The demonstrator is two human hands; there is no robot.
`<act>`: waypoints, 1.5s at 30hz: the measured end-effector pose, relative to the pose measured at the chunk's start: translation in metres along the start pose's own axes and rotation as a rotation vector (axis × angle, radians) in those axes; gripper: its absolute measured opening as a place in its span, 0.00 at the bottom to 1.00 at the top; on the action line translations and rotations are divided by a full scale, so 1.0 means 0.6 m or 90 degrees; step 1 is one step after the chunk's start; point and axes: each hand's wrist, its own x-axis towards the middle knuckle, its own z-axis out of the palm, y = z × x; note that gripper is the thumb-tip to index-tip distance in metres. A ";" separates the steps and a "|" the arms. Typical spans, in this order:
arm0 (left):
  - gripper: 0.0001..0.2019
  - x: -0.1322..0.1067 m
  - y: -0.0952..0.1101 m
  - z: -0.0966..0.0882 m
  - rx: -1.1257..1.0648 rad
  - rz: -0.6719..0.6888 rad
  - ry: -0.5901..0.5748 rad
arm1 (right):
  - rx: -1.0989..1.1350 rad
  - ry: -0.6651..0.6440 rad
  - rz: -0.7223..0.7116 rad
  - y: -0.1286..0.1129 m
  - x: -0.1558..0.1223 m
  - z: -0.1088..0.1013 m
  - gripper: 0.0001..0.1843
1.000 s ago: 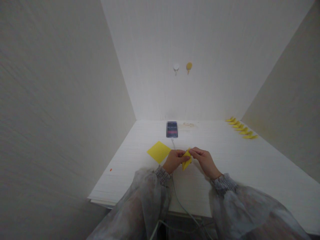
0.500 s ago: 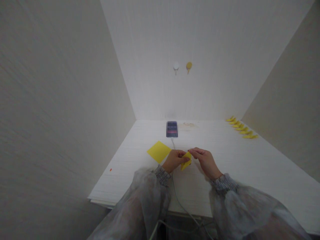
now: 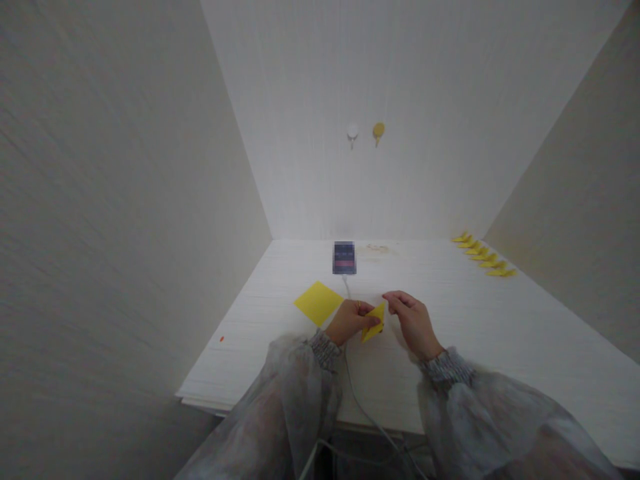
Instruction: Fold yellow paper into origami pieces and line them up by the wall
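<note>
My left hand (image 3: 353, 320) pinches a small folded piece of yellow paper (image 3: 374, 325) between thumb and fingers, above the white table. Just right of it is my right hand (image 3: 413, 327), its fingers curled together and their tips close to the paper's upper corner. A narrow gap seems to part those fingertips from the paper, and nothing shows in them. A flat square sheet of yellow paper (image 3: 317, 302) lies on the table by my left hand, one corner reaching that hand.
Several folded yellow paper pieces (image 3: 483, 255) stand in a row at the back right of the white table (image 3: 280, 273). A phone-like device (image 3: 344, 258) with a cable (image 3: 355, 393) lies near the back wall. Two hooks (image 3: 379, 131) are on the wall. Side walls flank the table.
My right hand has come off the folded paper's upper corner and moved slightly up and right. My left hand keeps its hold, almost unmoved.
</note>
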 end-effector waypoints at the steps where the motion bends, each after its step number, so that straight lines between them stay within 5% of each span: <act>1: 0.13 0.000 -0.003 -0.001 -0.001 -0.002 -0.007 | 0.011 0.007 0.000 0.001 0.002 -0.002 0.09; 4: 0.14 -0.001 -0.009 -0.005 -0.009 0.001 -0.021 | 0.041 0.000 0.007 0.003 0.006 -0.007 0.09; 14: 0.15 -0.013 0.004 -0.008 -0.066 -0.033 -0.108 | 0.018 -0.214 0.007 -0.002 0.008 -0.018 0.07; 21: 0.15 -0.018 0.008 -0.010 -0.092 -0.058 -0.160 | -0.030 -0.263 -0.027 -0.011 0.008 -0.027 0.07; 28: 0.15 -0.018 0.009 -0.010 -0.076 -0.061 -0.157 | -0.053 -0.272 -0.036 -0.009 0.010 -0.027 0.09; 36: 0.15 -0.015 0.001 -0.011 -0.068 -0.052 -0.114 | -0.001 -0.165 -0.027 -0.004 0.014 -0.030 0.08; 45: 0.14 -0.015 0.002 -0.011 -0.073 -0.053 -0.134 | -0.061 -0.246 0.005 -0.011 0.012 -0.027 0.08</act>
